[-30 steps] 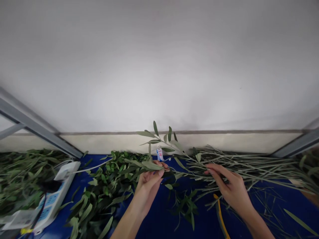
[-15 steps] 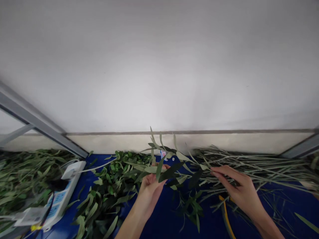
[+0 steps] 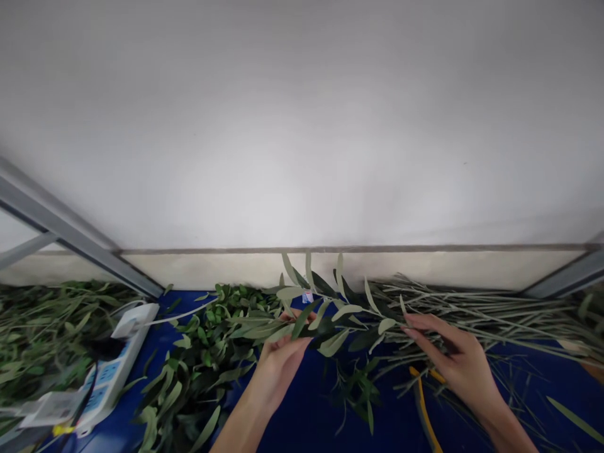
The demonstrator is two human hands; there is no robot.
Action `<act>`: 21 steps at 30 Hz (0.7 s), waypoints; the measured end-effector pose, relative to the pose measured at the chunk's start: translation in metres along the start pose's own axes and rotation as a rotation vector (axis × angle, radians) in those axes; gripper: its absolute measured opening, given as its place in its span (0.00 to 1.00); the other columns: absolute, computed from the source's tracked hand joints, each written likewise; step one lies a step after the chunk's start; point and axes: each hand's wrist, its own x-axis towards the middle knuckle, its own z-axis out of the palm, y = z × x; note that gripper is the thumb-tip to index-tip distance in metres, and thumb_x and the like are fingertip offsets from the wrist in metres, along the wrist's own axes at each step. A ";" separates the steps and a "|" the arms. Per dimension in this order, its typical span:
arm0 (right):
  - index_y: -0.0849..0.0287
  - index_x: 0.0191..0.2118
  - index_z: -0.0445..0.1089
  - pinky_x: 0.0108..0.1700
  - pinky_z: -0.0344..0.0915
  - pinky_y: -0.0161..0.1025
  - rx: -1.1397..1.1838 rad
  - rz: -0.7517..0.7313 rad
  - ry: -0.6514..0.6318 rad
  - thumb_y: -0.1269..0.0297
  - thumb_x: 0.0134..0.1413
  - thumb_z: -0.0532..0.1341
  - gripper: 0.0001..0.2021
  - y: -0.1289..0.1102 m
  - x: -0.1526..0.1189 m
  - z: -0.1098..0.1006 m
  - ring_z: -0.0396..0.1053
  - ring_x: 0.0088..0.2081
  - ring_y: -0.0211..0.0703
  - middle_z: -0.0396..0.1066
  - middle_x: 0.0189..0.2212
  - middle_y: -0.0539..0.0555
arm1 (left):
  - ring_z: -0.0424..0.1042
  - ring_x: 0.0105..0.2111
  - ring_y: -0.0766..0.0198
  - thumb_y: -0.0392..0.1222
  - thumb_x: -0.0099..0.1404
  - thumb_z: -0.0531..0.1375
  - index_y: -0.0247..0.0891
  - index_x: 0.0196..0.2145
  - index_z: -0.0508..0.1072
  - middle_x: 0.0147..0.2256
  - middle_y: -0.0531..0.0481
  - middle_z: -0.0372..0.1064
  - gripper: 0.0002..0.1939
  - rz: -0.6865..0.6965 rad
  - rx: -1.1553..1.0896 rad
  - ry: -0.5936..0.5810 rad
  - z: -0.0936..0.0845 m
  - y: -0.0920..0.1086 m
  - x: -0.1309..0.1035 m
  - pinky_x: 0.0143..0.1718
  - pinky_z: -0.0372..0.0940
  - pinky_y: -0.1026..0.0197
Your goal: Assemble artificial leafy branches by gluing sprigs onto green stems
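Note:
My right hand pinches the stem end of a leafy olive-like sprig between thumb and fingertips. The sprig points left, its long grey-green leaves fanned out above the blue table. My left hand is closed around other leafy sprigs, whose leaves partly hide its fingers. The two sets of leaves overlap between my hands. Below them lies a small loose sprig. Yellow-handled pliers or cutters rest beside my right hand, their far end hidden.
A heap of cut leafy sprigs lies left of my left hand. Bare stems are piled at right, along the wall. A white power strip with plugs and cords stands at left, near more foliage. Metal frame bars slant at both sides.
The sprig in my right hand has turned, and its leaves now spread wider and stand up more. My hands stay in nearly the same places; the view has shifted slightly.

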 end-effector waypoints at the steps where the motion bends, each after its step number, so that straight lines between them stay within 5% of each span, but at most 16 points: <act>1: 0.52 0.44 0.82 0.50 0.74 0.43 0.004 0.037 0.008 0.57 0.61 0.68 0.09 0.000 0.000 -0.001 0.79 0.47 0.53 0.82 0.44 0.54 | 0.73 0.55 0.45 0.40 0.57 0.74 0.39 0.35 0.79 0.41 0.45 0.77 0.10 0.001 0.010 -0.021 -0.001 0.000 0.000 0.60 0.63 0.47; 7: 0.54 0.52 0.77 0.46 0.75 0.41 0.127 0.199 0.043 0.54 0.65 0.64 0.15 -0.006 0.000 -0.002 0.80 0.39 0.48 0.81 0.35 0.54 | 0.74 0.46 0.53 0.37 0.60 0.72 0.38 0.33 0.78 0.37 0.46 0.75 0.06 0.001 0.026 -0.072 0.001 0.002 0.000 0.52 0.68 0.53; 15: 0.53 0.53 0.74 0.24 0.66 0.34 0.077 0.203 -0.056 0.52 0.69 0.58 0.16 -0.015 -0.006 0.014 0.68 0.22 0.37 0.74 0.31 0.51 | 0.74 0.46 0.53 0.40 0.59 0.73 0.40 0.30 0.77 0.37 0.46 0.73 0.07 0.028 0.065 -0.075 0.005 0.002 0.001 0.51 0.70 0.52; 21: 0.54 0.52 0.75 0.36 0.71 0.35 -0.049 0.070 -0.073 0.56 0.70 0.57 0.14 -0.008 -0.006 0.018 0.74 0.31 0.41 0.77 0.31 0.53 | 0.75 0.44 0.54 0.41 0.56 0.75 0.41 0.31 0.80 0.38 0.46 0.74 0.08 0.041 0.084 -0.056 0.003 0.000 0.002 0.49 0.72 0.56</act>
